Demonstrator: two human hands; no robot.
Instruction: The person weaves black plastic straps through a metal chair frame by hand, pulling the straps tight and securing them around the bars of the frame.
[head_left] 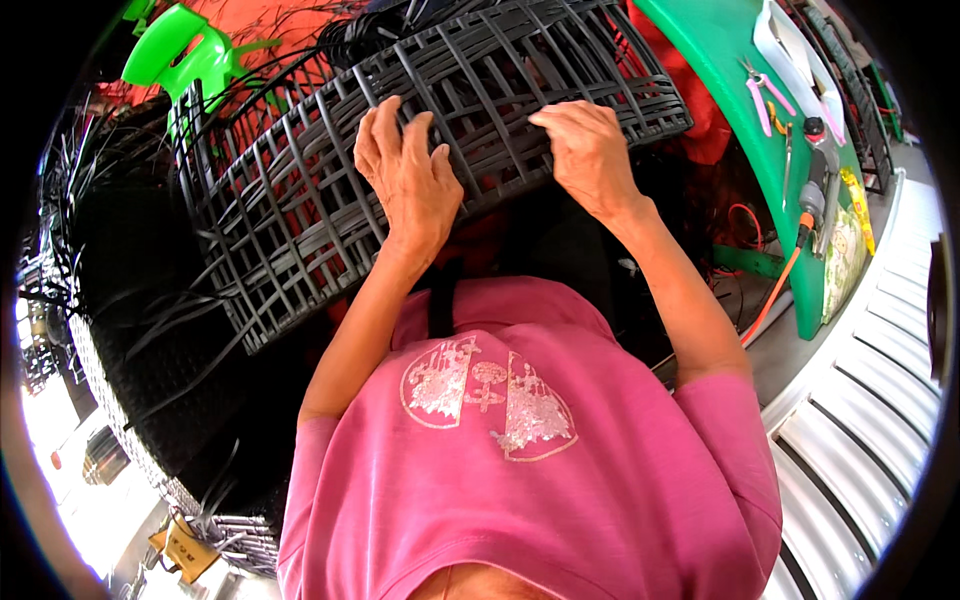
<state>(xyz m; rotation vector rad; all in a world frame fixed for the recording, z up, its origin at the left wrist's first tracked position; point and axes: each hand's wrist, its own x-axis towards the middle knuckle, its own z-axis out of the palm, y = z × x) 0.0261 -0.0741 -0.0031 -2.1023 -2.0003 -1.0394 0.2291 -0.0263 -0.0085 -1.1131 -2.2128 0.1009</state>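
A large woven panel [300, 190] of dark grey flat plastic strips lies tilted in front of me, its weave partly loose with strips trailing at the left. My left hand [405, 175] rests on the weave near its middle, fingers curled into the strips. My right hand [588, 150] pinches a strip at the panel's near right edge. My pink shirt [520, 460] fills the lower middle of the view.
A green table [735, 90] at the right holds pink-handled pliers [765, 95], other hand tools and an orange cable [775, 295]. A green plastic chair [185, 50] stands at the upper left. Loose black strips [150, 330] pile up at the left. Corrugated metal sheet [870, 400] lies at the lower right.
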